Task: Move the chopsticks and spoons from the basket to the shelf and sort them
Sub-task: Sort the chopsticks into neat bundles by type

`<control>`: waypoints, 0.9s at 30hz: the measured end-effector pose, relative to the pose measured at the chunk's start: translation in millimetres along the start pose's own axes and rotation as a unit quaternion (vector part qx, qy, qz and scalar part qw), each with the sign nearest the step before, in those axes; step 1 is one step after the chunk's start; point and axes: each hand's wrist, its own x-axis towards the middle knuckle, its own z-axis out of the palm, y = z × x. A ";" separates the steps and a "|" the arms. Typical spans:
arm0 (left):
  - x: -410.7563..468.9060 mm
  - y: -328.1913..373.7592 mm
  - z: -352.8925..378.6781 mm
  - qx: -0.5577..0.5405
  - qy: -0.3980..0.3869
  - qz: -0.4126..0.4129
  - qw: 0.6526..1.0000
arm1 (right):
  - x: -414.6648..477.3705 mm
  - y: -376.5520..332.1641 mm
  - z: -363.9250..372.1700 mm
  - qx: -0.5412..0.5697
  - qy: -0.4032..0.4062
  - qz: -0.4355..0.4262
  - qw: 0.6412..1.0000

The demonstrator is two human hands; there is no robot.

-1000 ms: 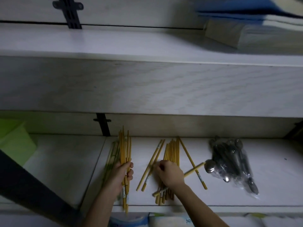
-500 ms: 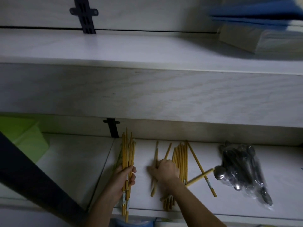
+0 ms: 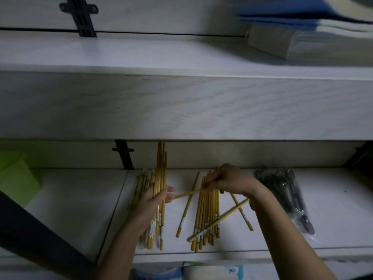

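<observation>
My left hand [image 3: 153,201] grips a bundle of yellow chopsticks [image 3: 160,170] that stands nearly upright on the lower shelf [image 3: 80,209]. My right hand [image 3: 230,180] pinches a single chopstick [image 3: 187,194] whose free end points left toward the bundle. Under the right hand lies a loose pile of chopsticks [image 3: 207,215], with a few crossed over it at an angle. A clear bag of dark metal spoons [image 3: 286,195] lies to the right on the same shelf. No basket is in view.
A pale wrapped chopstick pack [image 3: 142,184] lies just left of the held bundle. A green box [image 3: 16,174] sits at the far left. A black bracket [image 3: 124,154] is on the back wall. Folded blue and white cloths [image 3: 306,23] lie on the upper shelf.
My right hand has lifted one chopstick out of the loose pile and swung it left toward the bundle. My left hand has raised its bundle more upright.
</observation>
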 end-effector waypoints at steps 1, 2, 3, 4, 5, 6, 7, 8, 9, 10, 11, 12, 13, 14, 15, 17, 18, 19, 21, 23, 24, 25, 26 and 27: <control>-0.6 1.8 4.0 0.003 0.000 0.006 1.000 | 0.7 -3.3 -1.8 -0.021 -0.022 -0.005 1.000; -0.6 2.3 6.9 0.007 0.002 0.009 1.000 | 2.2 -5.5 -3.1 -0.032 -0.034 -0.008 0.999; -0.7 3.3 9.5 0.008 0.001 0.012 1.000 | 4.1 -6.7 -4.1 -0.030 -0.035 -0.011 0.999; -1.5 5.0 11.7 0.013 -0.007 0.014 1.000 | 5.5 -7.9 -4.6 -0.017 -0.028 -0.012 0.999; -3.2 7.5 13.1 0.023 -0.022 0.011 0.999 | 6.8 -9.5 -4.6 0.004 -0.019 -0.015 1.000; -4.6 9.8 13.7 0.036 -0.044 0.009 0.998 | 8.2 -11.2 -4.4 0.026 -0.012 -0.021 0.999; -5.6 11.5 14.3 0.042 -0.071 0.012 0.997 | 9.9 -12.7 -4.6 0.047 -0.004 -0.026 0.999; -5.6 12.2 14.8 0.037 -0.104 0.019 0.994 | 11.6 -14.5 -4.9 0.064 0.005 -0.027 0.998; -5.0 11.8 15.2 0.027 -0.131 0.025 0.991 | 13.4 -16.1 -4.9 0.084 0.015 -0.022 0.996; -4.7 11.3 15.4 0.019 -0.150 0.030 0.988 | 16.0 -17.0 -4.3 0.108 0.026 -0.016 0.994; -5.5 12.5 16.4 0.019 -0.164 0.036 0.986 | 18.5 -17.8 -4.3 0.132 0.039 -0.011 0.990; -5.5 12.5 17.0 0.027 -0.172 0.041 0.984 | 21.1 -18.4 -4.4 0.149 0.056 -0.008 0.987; -6.0 13.0 18.9 0.032 -0.178 0.045 0.982 | 23.5 -18.3 -2.8 0.166 0.073 -0.004 0.983; -6.1 12.5 20.8 0.032 -0.181 0.049 0.982 | 24.6 -17.9 -0.2 0.187 0.092 0.003 0.978; -5.6 11.2 22.5 0.027 -0.177 0.050 0.983 | 26.2 -13.3 3.3 0.208 0.114 0.016 0.971; -0.8 5.8 25.1 0.012 -0.143 0.030 0.989 | 24.4 4.1 9.9 0.196 0.165 0.062 0.965; 3.4 1.6 26.1 0.009 -0.117 0.009 0.993 | 19.8 17.2 14.1 0.150 0.189 0.093 0.966; 7.5 -2.5 27.2 0.012 -0.090 -0.015 0.996 | 14.2 34.7 19.3 0.099 0.209 0.132 0.964; 14.2 -11.2 31.3 0.022 -0.048 -0.059 0.997 | 0.9 70.8 32.4 0.039 0.227 0.236 0.944; 19.7 -19.8 36.7 0.035 -0.021 -0.085 0.996 | -7.7 97.4 51.7 0.005 0.210 0.328 0.921; 23.2 -24.6 39.1 0.045 -0.010 -0.094 0.995 | -9.9 102.6 61.5 -0.008 0.192 0.351 0.917; 27.1 -29.3 41.1 0.057 0.002 -0.103 0.993 | -10.1 105.3 71.0 -0.016 0.173 0.363 0.915; 31.0 -33.1 43.2 0.072 0.013 -0.111 0.991 | -10.3 103.8 78.3 -0.022 0.165 0.369 0.914; 34.3 -36.0 45.0 0.092 0.021 -0.117 0.989 | -9.7 100.8 84.8 -0.024 0.161 0.370 0.915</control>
